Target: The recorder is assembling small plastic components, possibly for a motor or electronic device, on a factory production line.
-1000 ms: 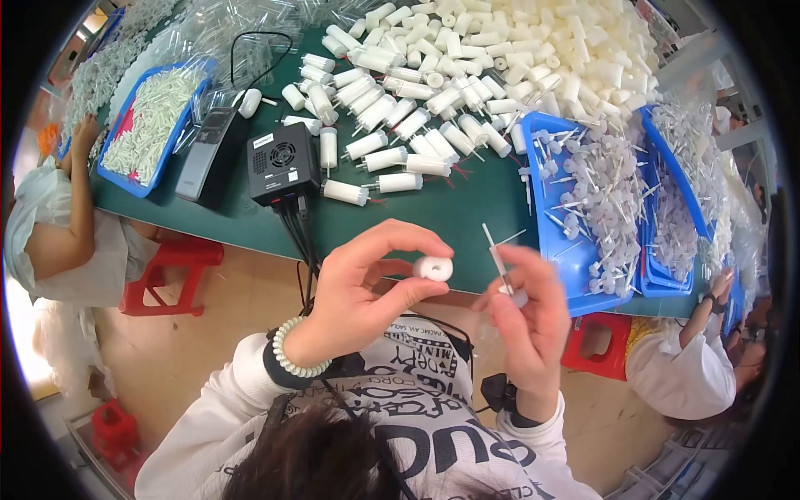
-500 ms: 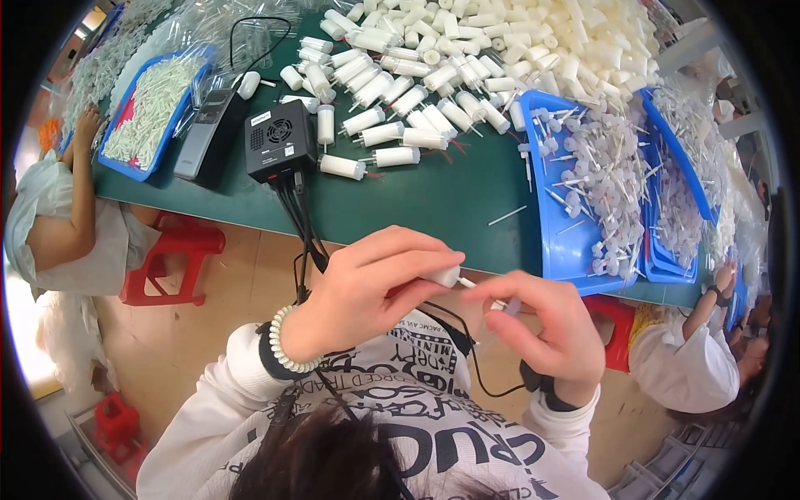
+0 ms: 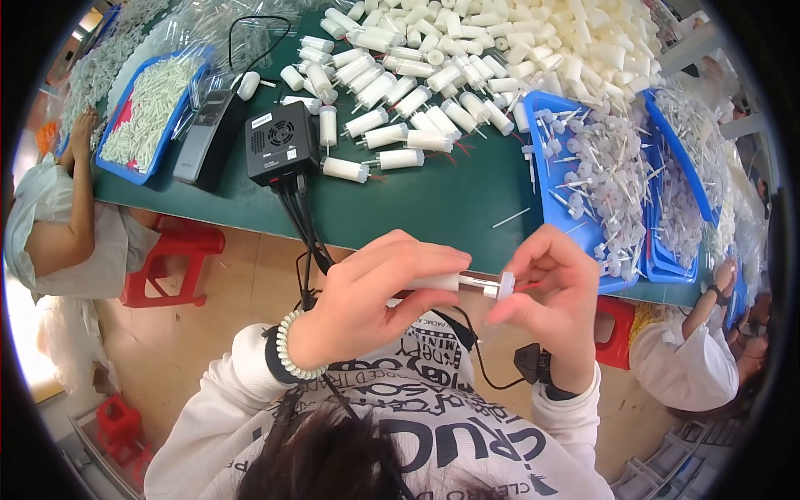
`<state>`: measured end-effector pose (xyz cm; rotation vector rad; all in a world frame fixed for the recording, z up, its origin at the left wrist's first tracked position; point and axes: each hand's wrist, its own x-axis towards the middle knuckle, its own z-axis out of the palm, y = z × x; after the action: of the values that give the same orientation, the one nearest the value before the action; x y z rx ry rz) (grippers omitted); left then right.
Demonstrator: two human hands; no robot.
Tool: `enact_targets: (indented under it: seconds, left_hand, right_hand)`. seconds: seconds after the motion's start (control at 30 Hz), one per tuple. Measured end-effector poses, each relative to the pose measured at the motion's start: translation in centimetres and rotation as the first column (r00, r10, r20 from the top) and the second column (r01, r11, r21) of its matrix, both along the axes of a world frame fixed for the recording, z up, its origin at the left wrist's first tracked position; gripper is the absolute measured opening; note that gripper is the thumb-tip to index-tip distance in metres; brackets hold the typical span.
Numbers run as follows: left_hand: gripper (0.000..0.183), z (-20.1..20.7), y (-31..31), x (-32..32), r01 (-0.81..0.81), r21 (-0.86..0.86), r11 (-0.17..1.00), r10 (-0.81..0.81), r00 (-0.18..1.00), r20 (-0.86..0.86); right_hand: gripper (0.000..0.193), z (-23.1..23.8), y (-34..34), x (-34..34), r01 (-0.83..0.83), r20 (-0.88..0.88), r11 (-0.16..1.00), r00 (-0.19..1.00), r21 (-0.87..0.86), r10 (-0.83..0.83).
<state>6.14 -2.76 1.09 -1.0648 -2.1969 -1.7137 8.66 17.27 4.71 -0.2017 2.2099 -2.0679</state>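
My left hand (image 3: pixel 362 292) grips a white foam cylinder (image 3: pixel 437 283) between thumb and fingers, its end facing right. A thin white stem (image 3: pixel 477 283) runs from that end to a translucent round cap (image 3: pixel 506 286). The fingers of my right hand (image 3: pixel 557 283) are closed around the cap, and red wire shows by the fingertips. Cap and cylinder are lined up, with a gap between them. Beyond my hands, several white cylinders with clear caps and red wires (image 3: pixel 367 122) lie on the green table (image 3: pixel 433 212).
Right of my hands stands a blue tray (image 3: pixel 536 158) of capped stems, with stacked trays beside it. Plain foam cylinders (image 3: pixel 575 42) are heaped behind. Leftward are a cabled black box (image 3: pixel 282 146), a grey device (image 3: pixel 202 137) and a tray of pale tubes (image 3: pixel 150 108). People sit at both sides.
My right hand has turned and shifted up. The cap now faces the cylinder, with the stem in line with it. More of the cylinder's end shows past my left fingers.
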Motion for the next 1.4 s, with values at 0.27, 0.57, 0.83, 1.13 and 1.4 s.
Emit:
enact_targets:
  seconds: [0.27, 0.57, 0.83, 1.13, 1.4]
  left_hand:
    - [0.037, 0.6, -2.2, -2.1, -0.120, 0.015, 0.993, 0.120, 0.983, -0.137]
    - [0.036, 0.4, -5.2, -4.6, -0.186, 0.016, 0.982, 0.187, 0.978, -0.096]
    - [0.039, 1.3, -7.9, -6.0, -0.168, -0.004, 0.986, 0.168, 0.986, 0.021]
    - [0.032, 1.6, -8.7, -6.8, -0.248, 0.037, 0.968, 0.250, 0.966, -0.060]
    - [0.033, 1.7, -7.8, -7.0, -0.281, 0.064, 0.958, 0.283, 0.959, -0.023]
  right_hand:
    - [0.024, 0.2, -2.2, -3.1, -0.031, 0.243, 0.987, 0.967, -0.161, 0.070]
    - [0.028, 0.7, -7.1, -7.5, -0.145, 0.220, 0.988, 0.967, 0.061, 0.128]
    - [0.026, 1.8, -7.8, -10.4, -0.248, 0.252, 0.959, 0.945, 0.138, 0.208]
    - [0.021, 2.2, -8.7, -11.1, -0.168, 0.319, 0.986, 0.935, 0.008, 0.157]
    - [0.025, 1.3, -9.1, -10.7, -0.093, -0.093, 0.972, 0.989, 0.217, 0.116]
